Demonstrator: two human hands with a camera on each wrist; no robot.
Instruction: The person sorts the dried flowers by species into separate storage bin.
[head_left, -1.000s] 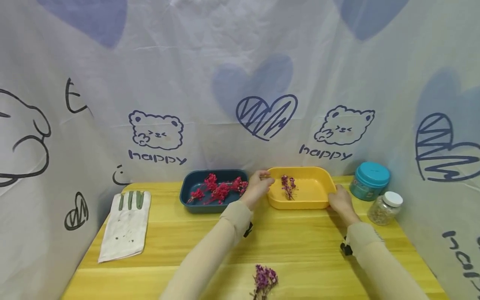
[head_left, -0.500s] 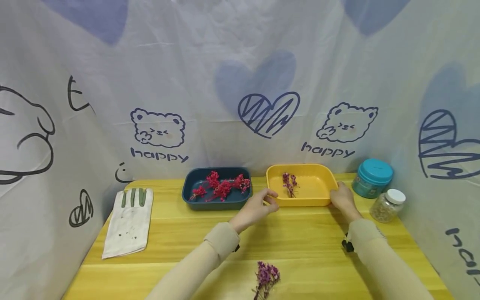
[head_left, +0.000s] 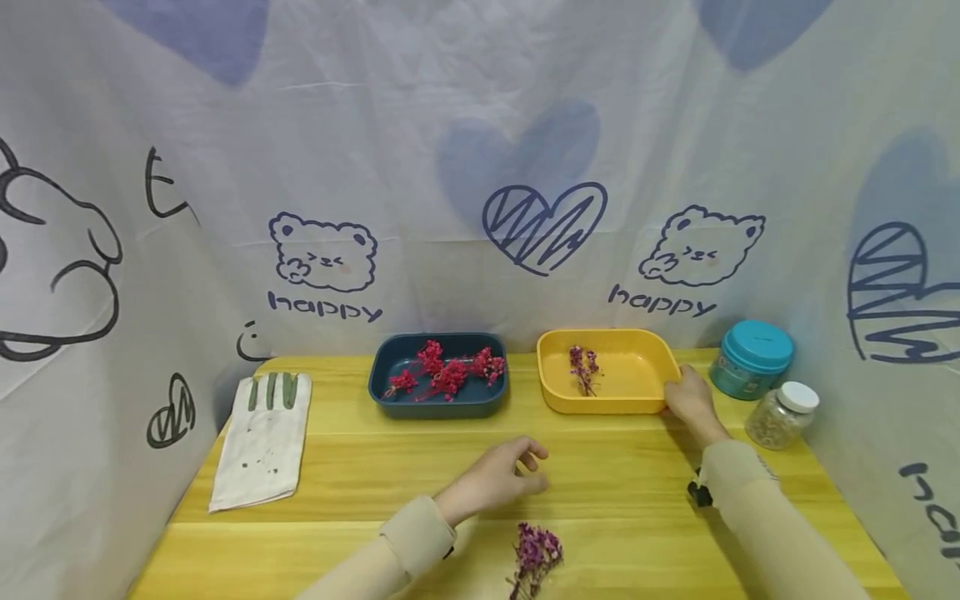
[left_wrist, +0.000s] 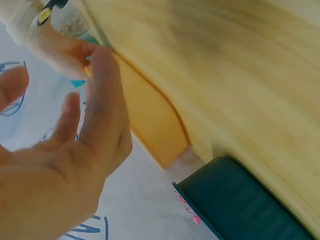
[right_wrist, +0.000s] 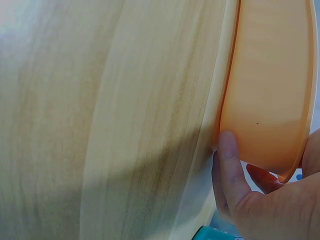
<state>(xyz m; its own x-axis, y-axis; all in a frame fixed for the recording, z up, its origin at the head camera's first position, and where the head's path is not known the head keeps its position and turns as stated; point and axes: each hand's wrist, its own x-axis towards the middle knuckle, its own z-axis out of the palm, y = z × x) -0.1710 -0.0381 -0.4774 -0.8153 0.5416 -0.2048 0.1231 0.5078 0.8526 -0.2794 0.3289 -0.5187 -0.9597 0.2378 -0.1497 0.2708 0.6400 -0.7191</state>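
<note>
My right hand (head_left: 692, 402) holds the right front corner of a yellow tray (head_left: 630, 377); in the right wrist view its fingers are around the end wall (right_wrist: 272, 90), close to the table. A small sprig of dried purple flowers (head_left: 582, 367) lies inside that tray. My left hand (head_left: 493, 479) is over the middle of the table, away from both trays, with loosely bent fingers and nothing in them. Just in front of it lies a bunch of dried purple flowers (head_left: 537, 546), its stems running toward the bottom edge of the head view.
A dark blue tray (head_left: 442, 411) of dried red flowers stands left of the yellow one. Behind my right hand are a teal lidded tub (head_left: 752, 360) and a clear jar (head_left: 780, 417) with a white lid. A white work glove (head_left: 262, 442) lies at left. Printed cloth encloses the table.
My left hand has let go of the yellow tray's left side and come back toward the front, near the purple bunch. The right hand stays at the tray's right end.
</note>
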